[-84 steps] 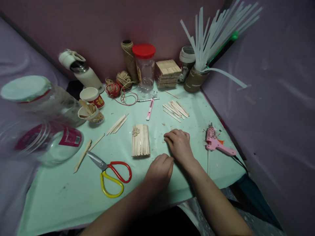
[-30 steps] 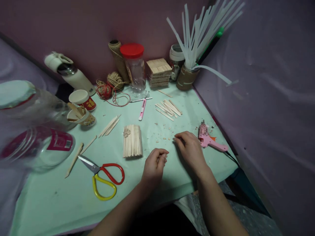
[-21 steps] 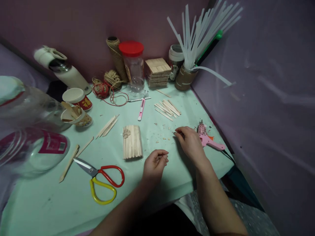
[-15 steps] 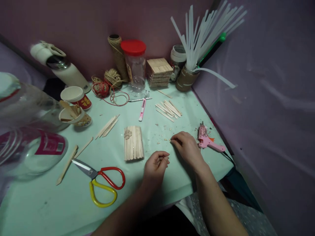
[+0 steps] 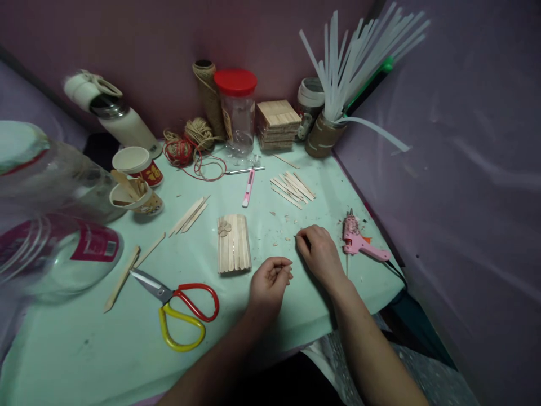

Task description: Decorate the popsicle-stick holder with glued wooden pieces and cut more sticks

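My right hand is low over the table with thumb and forefinger pinched on a tiny wood chip, only its tip showing. Loose wood chips lie scattered just left of those fingertips. My left hand rests closer to me, fingers curled in towards the thumb; whatever they may hold is hidden. Beside it on the left stands a small piece made of craft sticks set side by side, a petal-shaped wooden flower on its upper left.
Large scissors lie open at left. A pink glue gun rests at right. Farther back are cut sticks, a pink cutter, a stick stack, a red-lidded jar and glue sticks. Paper cups and bottles stand left.
The whole view has shifted slightly, so the table's things appear a little further right. My right fingertips have moved slightly over the chips, still pinched. My left hand keeps its curled pose.
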`<state>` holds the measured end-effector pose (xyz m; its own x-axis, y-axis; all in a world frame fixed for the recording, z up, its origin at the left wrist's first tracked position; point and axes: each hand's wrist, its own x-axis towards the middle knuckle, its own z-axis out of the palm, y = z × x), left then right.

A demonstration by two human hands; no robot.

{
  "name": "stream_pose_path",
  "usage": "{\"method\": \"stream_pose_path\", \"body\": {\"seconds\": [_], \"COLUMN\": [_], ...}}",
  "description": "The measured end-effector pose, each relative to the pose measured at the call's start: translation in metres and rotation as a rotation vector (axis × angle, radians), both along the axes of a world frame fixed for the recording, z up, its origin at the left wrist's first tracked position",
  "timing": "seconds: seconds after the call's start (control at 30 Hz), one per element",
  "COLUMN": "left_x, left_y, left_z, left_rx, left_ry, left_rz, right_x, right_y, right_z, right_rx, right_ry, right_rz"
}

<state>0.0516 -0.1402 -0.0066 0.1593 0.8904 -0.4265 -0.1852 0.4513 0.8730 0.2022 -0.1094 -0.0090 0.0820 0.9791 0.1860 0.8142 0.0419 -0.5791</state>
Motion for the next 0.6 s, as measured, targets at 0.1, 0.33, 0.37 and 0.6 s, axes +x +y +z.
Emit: {"method": "stream_pose_path", "body": {"seconds": [0.1, 0.33, 0.37, 0.6], "left_x": [-0.001, -0.007, -0.008, -0.009], "left_y": [0.001, 0.01, 0.01, 0.008], "left_z": [-0.001, 0.007, 0.008, 0.007], "left_rx": [-0.015, -0.197, -0.222, -0.229], "left_ry": [-0.012, -0.206, -0.231, -0.267], "left_rz": [0.02, 0.008, 0.006, -0.015], "right_x": [0.0, -0.003, -0.003, -0.007], "right_y": [-0.005, -0.023, -0.026, -0.035], "right_z": [0.002, 0.031, 0.034, 0.031], "right_rx": [0.004, -0.23, -0.261, -0.379], "right_ry": [0.06, 0.732, 0.778, 0.958], "right_rz": [-0.047, 0.035, 0.055, -0.008]}}
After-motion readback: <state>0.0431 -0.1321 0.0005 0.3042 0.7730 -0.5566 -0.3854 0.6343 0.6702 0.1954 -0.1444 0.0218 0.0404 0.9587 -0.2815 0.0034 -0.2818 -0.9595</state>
